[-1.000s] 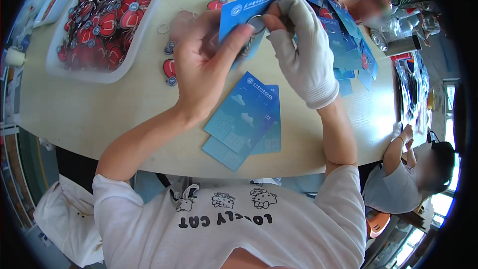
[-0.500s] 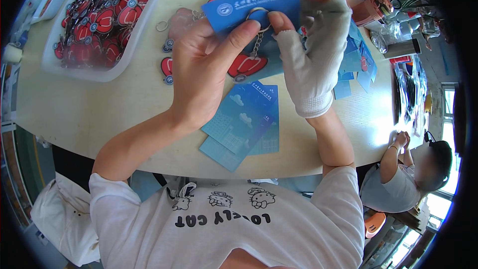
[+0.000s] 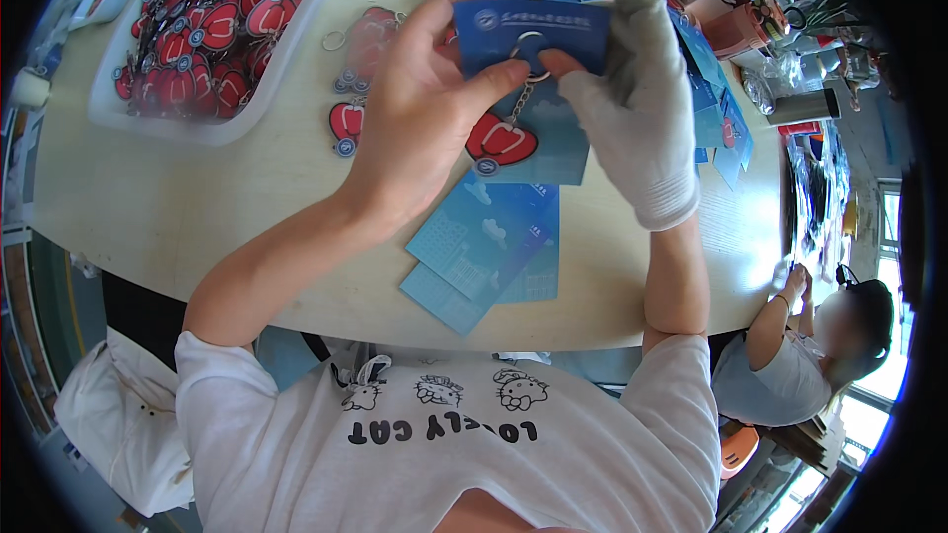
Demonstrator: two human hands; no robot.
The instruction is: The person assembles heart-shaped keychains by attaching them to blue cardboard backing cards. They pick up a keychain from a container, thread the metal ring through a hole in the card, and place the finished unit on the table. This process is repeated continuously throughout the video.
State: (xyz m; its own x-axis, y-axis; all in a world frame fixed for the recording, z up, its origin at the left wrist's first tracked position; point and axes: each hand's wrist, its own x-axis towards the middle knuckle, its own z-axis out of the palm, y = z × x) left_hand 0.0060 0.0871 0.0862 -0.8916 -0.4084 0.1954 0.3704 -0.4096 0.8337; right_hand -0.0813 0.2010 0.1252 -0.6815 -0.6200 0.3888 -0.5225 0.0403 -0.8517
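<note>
A blue printed card (image 3: pixel 563 143) is held up over the table between both hands. A metal split ring (image 3: pixel 530 37) sits at the card's upper middle. From it, on a short chain, a red keychain charm (image 3: pixel 502 141) with a small round blue-and-white badge lies against the card's front. My bare left hand (image 3: pixel 410 123) grips the card's left side, thumb pressed at the ring. My right hand (image 3: pixel 647 123), in a white glove that leaves the thumb tip and a fingertip bare, grips the right side, thumb also at the ring. Fingers behind the card are partly hidden.
Below the hands lie several overlapping blue-green cards (image 3: pixel 484 247). A white plastic bin (image 3: pixel 267 114) full of red keychains stands at the far left. Loose keychains (image 3: pixel 346 123) lie beside it. More cards (image 3: pixel 726 138) and clutter cover the right; another person (image 3: pixel 775 365) sits beyond.
The card with its keychain has shifted slightly right and down and turned more level, facing me. Both hands moved with it and keep their hold.
</note>
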